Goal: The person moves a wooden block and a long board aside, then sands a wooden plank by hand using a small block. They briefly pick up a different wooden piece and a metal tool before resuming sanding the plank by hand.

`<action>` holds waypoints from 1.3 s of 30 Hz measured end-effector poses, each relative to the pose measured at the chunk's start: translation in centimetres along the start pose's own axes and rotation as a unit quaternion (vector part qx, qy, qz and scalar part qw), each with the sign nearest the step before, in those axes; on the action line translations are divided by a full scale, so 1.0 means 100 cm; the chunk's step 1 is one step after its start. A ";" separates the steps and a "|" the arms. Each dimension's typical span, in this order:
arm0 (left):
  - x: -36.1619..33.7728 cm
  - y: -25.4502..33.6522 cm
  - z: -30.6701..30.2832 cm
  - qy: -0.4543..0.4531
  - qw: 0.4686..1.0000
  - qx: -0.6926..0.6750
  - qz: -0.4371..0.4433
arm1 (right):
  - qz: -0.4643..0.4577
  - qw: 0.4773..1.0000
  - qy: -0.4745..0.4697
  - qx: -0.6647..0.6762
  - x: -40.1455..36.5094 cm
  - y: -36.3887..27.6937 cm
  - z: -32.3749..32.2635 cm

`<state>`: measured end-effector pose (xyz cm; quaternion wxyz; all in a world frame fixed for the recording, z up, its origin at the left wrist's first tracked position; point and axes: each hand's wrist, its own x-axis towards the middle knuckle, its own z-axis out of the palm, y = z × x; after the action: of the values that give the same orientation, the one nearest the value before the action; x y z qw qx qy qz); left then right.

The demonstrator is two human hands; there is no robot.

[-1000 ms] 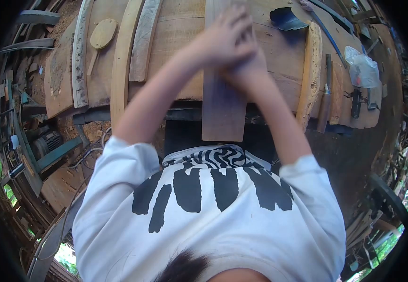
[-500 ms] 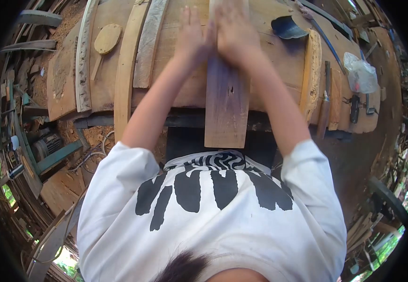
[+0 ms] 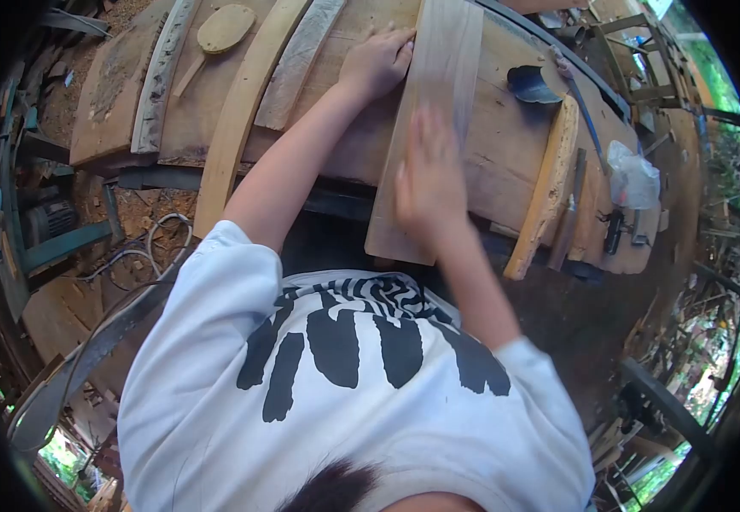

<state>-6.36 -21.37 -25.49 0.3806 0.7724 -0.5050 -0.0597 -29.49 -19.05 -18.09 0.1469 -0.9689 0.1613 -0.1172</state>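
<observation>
Wooden workbench (image 3: 506, 145), long grey-brown plank (image 3: 442, 77) — flat, straight-grained, overhanging the edge

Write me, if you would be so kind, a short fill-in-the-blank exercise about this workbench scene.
1. The right hand lies flat on the plank, and the left hand touches the plank's ___ edge.
2. The plastic bag lies on the workbench to the ___ of the plank.
3. The person's shirt is ___ with black print.
Missing words: left; right; white.
</observation>
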 end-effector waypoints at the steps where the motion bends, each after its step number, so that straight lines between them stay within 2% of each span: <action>1: -0.004 0.003 -0.001 -0.010 0.997 -0.081 -0.005 | 0.013 0.999 -0.040 0.022 -0.032 -0.021 -0.009; 3: -0.038 0.024 0.012 0.081 0.943 -0.320 0.049 | 0.021 0.995 -0.085 0.052 -0.073 -0.040 -0.014; 5: -0.080 0.070 -0.025 -0.005 0.943 -0.317 0.104 | 0.022 0.995 -0.083 0.051 -0.076 -0.043 -0.016; 7: -0.097 0.098 -0.051 -0.151 0.957 -0.187 0.165 | 0.024 0.996 -0.076 0.045 -0.063 -0.032 -0.012; 8: -0.098 0.105 -0.053 -0.201 0.958 -0.043 0.201 | 0.012 0.997 -0.066 0.033 -0.048 -0.021 -0.005; 9: -0.080 0.104 -0.051 -0.191 0.959 -0.044 0.204 | -0.003 0.998 -0.057 0.022 -0.028 -0.008 0.000; 11: -0.023 0.092 -0.041 -0.227 0.950 0.170 0.127 | -0.003 0.999 -0.026 0.031 0.038 0.019 -0.001; 12: 0.012 0.082 -0.029 -0.206 0.948 0.216 0.114 | 0.000 1.000 -0.019 0.017 0.075 0.036 0.001; 13: 0.052 0.068 -0.015 -0.186 0.942 0.262 0.102 | -0.036 0.999 0.026 -0.003 0.113 0.062 0.010; 14: 0.099 0.045 0.002 -0.175 0.948 0.250 0.087 | -0.059 0.997 0.029 -0.045 0.153 0.089 0.019; 15: 0.131 0.032 0.013 -0.164 0.955 0.238 0.071 | -0.027 0.999 0.040 -0.020 0.183 0.106 0.030; 17: 0.158 0.050 -0.012 -0.194 0.972 0.115 -0.061 | 0.000 0.998 0.058 -0.001 0.215 0.117 0.038; 18: 0.159 0.050 -0.007 -0.187 0.974 0.115 -0.058 | -0.026 0.989 0.107 -0.096 0.226 0.113 0.040; 19: 0.154 0.050 0.001 -0.168 0.968 0.177 -0.061 | -0.051 0.969 0.153 -0.190 0.232 0.109 0.042; 20: 0.148 0.052 0.006 -0.150 0.957 0.239 -0.067 | -0.030 0.977 0.106 -0.181 0.222 0.093 0.029; 22: 0.101 0.067 -0.007 -0.171 0.966 0.194 -0.018 | 0.076 0.945 0.071 -0.309 0.184 0.058 0.030; 23: 0.068 0.075 -0.017 -0.168 0.975 0.141 0.022 | 0.065 0.990 0.100 -0.082 0.150 0.060 0.052; 24: 0.031 0.084 -0.025 -0.165 0.977 0.123 0.046 | 0.041 0.988 0.054 -0.137 0.112 0.048 0.049; 25: -0.009 0.095 -0.032 -0.164 0.978 0.105 0.069 | 0.038 0.995 0.072 -0.065 0.072 0.017 0.027; 26: -0.051 0.111 -0.039 -0.145 0.983 0.084 0.070 | 0.027 0.997 0.052 -0.045 0.038 -0.001 0.023; 27: -0.087 0.126 -0.048 -0.154 0.983 0.070 0.069 | 0.017 0.997 0.057 0.044 0.001 -0.014 0.023; 28: -0.118 0.140 -0.058 -0.181 0.979 0.060 0.074 | 0.007 0.998 -0.045 -0.030 -0.027 -0.039 0.002; 30: -0.160 0.160 -0.071 -0.218 0.971 0.047 0.082 | 0.090 0.992 -0.057 0.061 -0.072 -0.064 0.005; 31: -0.170 0.165 -0.073 -0.227 0.969 0.043 0.085 | 0.049 0.993 -0.098 -0.031 -0.076 -0.070 -0.005; 33: -0.161 0.164 -0.069 -0.227 0.970 0.048 0.076 | 0.027 0.994 -0.108 -0.008 -0.072 -0.060 -0.004; 35: -0.126 0.150 -0.054 -0.183 0.979 0.069 0.053 | 0.036 0.999 -0.017 0.028 -0.037 -0.041 0.002; 37: -0.062 0.127 -0.032 -0.144 0.985 0.083 0.047 | 0.017 0.999 0.003 -0.039 0.017 0.001 0.014; 38: -0.024 0.115 -0.021 -0.128 0.987 0.093 0.038 | 0.031 0.999 0.029 0.003 0.052 0.022 0.017; 39: 0.017 0.108 -0.013 -0.121 0.987 0.104 0.018 | 0.022 0.998 0.031 -0.040 0.085 0.053 0.027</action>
<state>-12.84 -24.23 -17.11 0.2352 0.7856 -0.5648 -0.0922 -22.39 -26.17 -20.83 0.1057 -0.9661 0.1919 -0.1368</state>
